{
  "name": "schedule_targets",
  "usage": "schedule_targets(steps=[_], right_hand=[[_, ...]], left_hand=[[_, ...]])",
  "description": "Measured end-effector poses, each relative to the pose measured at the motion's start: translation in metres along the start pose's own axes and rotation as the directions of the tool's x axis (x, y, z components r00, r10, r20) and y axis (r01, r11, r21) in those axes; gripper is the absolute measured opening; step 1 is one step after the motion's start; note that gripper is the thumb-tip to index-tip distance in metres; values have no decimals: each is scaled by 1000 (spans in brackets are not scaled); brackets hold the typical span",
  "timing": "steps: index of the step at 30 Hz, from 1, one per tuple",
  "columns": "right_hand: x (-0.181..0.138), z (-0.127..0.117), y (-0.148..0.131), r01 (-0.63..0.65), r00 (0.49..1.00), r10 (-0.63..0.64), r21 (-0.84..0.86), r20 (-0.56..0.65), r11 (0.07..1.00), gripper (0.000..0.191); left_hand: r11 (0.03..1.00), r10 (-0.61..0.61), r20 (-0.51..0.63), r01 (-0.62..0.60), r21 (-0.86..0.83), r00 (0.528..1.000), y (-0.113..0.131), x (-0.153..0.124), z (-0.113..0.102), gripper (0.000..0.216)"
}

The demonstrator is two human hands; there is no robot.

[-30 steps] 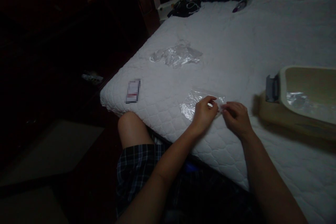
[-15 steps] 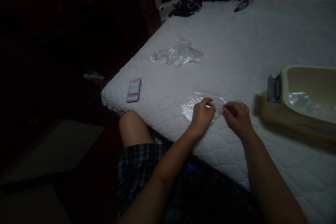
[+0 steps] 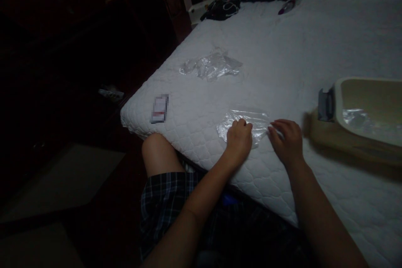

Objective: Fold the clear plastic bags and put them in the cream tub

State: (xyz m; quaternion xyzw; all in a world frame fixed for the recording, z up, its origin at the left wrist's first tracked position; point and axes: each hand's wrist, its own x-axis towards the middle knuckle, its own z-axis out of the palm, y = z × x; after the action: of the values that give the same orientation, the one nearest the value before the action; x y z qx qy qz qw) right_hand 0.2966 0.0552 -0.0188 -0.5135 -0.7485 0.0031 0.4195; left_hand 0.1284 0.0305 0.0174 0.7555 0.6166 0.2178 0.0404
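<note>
A clear plastic bag [image 3: 251, 118] lies flat on the white quilted mattress [image 3: 282, 58] near its front edge. My left hand [image 3: 238, 139] rests on the bag's near left part with its fingers curled down and pressed onto the plastic. My right hand [image 3: 285, 140] lies at the bag's right edge, fingers stretched out towards the left and touching the plastic. The two hands are a short gap apart. Whatever is under my left fingers is hidden.
A crumpled heap of clear plastic bags [image 3: 210, 66] lies farther back. A small box [image 3: 159, 109] sits near the mattress corner. A beige bin [image 3: 361, 92] holding plastic stands at right. Dark cables [image 3: 221, 8] lie at the far edge. My bare knee [image 3: 155, 153] is below the corner.
My left hand has dropped from a raised pinch to lie curled on the bag. My right hand has uncurled and shifted slightly right, fingers now lying flat at the bag's edge.
</note>
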Motion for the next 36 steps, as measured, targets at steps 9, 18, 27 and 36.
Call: schedule_targets(steps=[9, 18, 27, 36], right_hand=[[-3, -3, -12, 246, 960, -231, -87, 157, 965, 14], [-3, 0, -9, 230, 953, -214, -52, 213, 972, 16], [1, -4, -10, -391, 914, 404, 188, -35, 901, 24], [26, -11, -4, -845, 534, 624, 334, 571, 417, 43]], left_hand=[[1000, -24, 54, 24, -7, 998, 2, -1, -4, 16], [966, -38, -64, 20, -257, 997, -5, 6, -10, 20], [848, -374, -97, 298, -439, 922, -85, 17, -29, 16], [267, -232, 661, 700, -663, 714, -141, 51, -31, 29]])
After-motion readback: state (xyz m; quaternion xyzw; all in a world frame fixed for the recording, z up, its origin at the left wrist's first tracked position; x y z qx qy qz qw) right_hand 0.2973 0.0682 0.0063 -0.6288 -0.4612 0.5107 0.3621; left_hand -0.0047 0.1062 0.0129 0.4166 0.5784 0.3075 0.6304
